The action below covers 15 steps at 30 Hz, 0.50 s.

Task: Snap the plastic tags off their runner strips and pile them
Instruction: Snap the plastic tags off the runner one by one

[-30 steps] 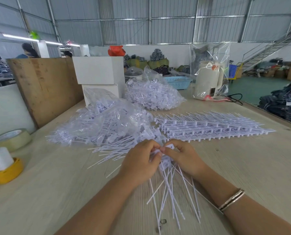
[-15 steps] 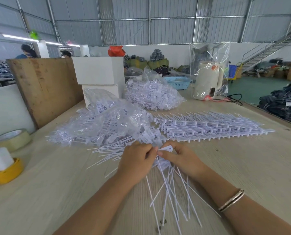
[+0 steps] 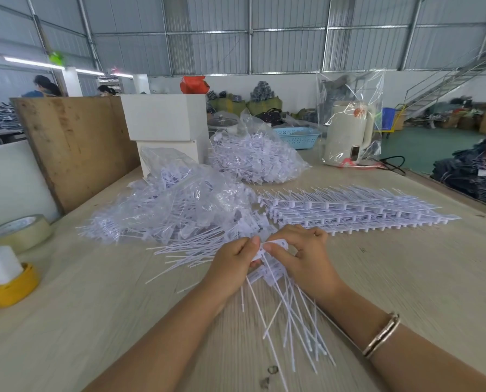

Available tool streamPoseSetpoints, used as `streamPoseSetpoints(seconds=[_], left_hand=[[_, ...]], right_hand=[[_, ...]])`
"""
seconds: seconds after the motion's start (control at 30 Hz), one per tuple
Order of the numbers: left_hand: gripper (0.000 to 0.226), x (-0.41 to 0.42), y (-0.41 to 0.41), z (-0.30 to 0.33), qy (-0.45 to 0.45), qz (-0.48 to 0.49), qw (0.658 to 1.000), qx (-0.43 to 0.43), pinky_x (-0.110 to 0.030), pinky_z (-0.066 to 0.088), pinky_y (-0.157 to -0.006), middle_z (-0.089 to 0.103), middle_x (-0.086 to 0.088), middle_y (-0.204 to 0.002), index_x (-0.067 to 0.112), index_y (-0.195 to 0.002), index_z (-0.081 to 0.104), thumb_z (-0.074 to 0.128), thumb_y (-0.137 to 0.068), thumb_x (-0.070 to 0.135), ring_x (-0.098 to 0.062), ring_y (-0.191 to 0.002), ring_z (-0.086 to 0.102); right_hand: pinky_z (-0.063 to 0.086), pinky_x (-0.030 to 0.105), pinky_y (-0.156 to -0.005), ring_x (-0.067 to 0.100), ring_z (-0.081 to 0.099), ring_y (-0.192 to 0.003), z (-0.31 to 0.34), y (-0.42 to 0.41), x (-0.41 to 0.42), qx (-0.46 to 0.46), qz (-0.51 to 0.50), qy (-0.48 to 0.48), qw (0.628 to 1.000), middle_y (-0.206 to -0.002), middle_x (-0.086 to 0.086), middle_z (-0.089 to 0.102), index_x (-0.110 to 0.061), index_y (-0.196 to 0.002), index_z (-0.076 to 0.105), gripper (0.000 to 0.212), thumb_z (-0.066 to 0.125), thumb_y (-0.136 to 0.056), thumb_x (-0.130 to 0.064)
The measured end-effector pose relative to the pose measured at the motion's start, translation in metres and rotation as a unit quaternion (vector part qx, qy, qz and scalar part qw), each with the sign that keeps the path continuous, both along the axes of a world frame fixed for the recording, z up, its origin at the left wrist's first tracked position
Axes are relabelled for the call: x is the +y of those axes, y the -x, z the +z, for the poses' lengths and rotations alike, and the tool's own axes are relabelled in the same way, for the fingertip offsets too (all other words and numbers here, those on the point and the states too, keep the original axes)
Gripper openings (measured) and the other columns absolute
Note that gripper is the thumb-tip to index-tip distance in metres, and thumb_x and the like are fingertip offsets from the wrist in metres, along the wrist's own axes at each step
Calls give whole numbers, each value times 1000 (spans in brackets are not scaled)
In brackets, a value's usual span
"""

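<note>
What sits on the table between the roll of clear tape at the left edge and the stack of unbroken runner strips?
In the head view, between the tape roll and the runner strips lies a clear bag of tags, with loose tags spilled before it.

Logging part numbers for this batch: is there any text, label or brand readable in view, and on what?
None can be read.
Tags in the hands: no print visible.
Kettle: orange mark, too blurred to read.
Tape roll: faint marks on the core, too small.
White boxes: no print visible.
</note>
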<state>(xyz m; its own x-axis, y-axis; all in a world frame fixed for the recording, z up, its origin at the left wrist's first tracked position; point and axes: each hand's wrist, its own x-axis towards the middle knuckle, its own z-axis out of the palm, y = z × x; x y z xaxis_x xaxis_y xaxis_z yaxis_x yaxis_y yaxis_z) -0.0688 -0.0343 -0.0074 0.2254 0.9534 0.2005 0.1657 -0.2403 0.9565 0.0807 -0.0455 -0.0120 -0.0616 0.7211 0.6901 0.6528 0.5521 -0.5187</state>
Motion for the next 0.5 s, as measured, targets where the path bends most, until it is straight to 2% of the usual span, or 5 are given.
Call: streamPoseSetpoints(seconds=[0.17, 0.27, 0.37, 0.43, 0.5], left_hand=[[32, -5, -1, 2, 7, -6, 999, -35, -4, 40, -55, 59, 18, -55, 17, -75, 62, 44, -98, 29, 9, -55, 56], [41, -5, -4, 2, 11, 0, 999, -45, -14, 39, -58, 51, 13, -53, 17, -62, 52, 43, -98, 35, -3, -55, 49], [41, -7, -6, 3, 6, 1, 997, -82, -9, 39, -54, 52, 16, -51, 23, -59, 55, 45, -98, 31, 1, -52, 49], [42, -8, -7, 4, -5, 3, 996, -84, -7, 39, -53, 53, 17, -51, 25, -57, 56, 45, -98, 33, 2, -51, 50], [42, -8, -8, 3, 3, -1, 996, -87, -11, 40, -57, 54, 17, -53, 27, -58, 58, 44, -97, 37, 4, -52, 51]], right_hand=[[20, 33, -86, 3, 57, -80, 1, 4, -2, 25, -6, -26, 999, -76, -15, 65, -27, -78, 72, 6, 69, -83, -26], [30, 48, -91, 3, 60, -75, 5, 7, -3, 74, 12, -25, 997, -74, -17, 65, -24, -78, 74, 11, 65, -83, -28], [34, 57, -93, 12, 65, -79, 7, 8, -3, 132, 33, 18, 991, -75, -16, 68, -30, -77, 71, 9, 69, -83, -24], [42, 54, -92, 21, 67, -80, 7, 9, -4, 201, 71, 69, 975, -77, -2, 72, -22, -78, 73, 8, 69, -83, -19], [52, 37, -80, 19, 68, -76, 9, 9, -7, 287, 119, 113, 944, -76, 5, 73, -15, -79, 75, 10, 67, -84, -14]])
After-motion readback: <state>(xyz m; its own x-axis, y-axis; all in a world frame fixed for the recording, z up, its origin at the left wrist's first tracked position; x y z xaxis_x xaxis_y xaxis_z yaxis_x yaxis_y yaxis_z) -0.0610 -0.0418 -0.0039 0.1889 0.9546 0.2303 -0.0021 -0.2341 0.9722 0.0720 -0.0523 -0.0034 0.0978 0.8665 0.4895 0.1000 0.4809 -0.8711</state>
